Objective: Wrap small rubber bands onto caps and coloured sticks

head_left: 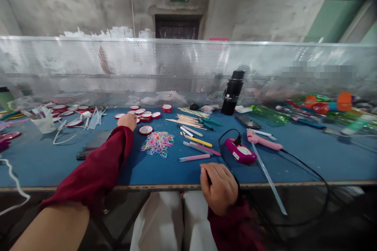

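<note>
My left hand (127, 121) is at the red-rimmed discs (156, 115), eleven o'clock, fingertips hidden so can't tell if closed, and a low sleeve (119, 147) swinging toward three o'clock could scatter the colourful loops (158, 143).

Layout on the surface (173, 174), relative to the loop heap (158, 144): discs (146, 130), behind; pens (198, 141), right; flask (232, 96), behind right; glue gun (266, 142), right beyond the pens.
</note>
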A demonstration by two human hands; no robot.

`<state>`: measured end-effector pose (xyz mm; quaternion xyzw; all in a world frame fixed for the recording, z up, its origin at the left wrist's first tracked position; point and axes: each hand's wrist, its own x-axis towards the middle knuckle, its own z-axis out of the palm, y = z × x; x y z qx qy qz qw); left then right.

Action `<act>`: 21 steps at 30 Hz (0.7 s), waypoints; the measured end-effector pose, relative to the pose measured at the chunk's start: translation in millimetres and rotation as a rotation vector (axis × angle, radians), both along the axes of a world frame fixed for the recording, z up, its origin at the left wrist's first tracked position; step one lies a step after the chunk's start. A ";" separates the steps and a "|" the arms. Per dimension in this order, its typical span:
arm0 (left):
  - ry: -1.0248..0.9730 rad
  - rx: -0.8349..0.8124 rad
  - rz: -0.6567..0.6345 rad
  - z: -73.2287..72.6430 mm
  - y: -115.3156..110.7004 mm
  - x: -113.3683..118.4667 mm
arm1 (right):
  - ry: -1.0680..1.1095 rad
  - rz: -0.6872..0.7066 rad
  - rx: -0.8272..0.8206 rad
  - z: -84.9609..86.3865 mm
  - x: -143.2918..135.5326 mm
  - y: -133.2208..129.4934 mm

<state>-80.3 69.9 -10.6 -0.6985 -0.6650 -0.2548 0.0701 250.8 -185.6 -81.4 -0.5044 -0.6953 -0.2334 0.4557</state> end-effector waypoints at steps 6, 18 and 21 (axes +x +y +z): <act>-0.241 0.304 -0.156 43.4 -15.3 31.1 | 0.030 -0.004 -0.043 50.1 -3.7 -0.6; -0.816 0.154 -0.475 19.9 -19.3 86.4 | 0.009 -0.174 -0.400 128.6 18.5 138.7; -0.582 0.150 -0.466 4.3 -16.4 80.1 | -0.107 -0.204 -0.580 119.5 23.3 168.3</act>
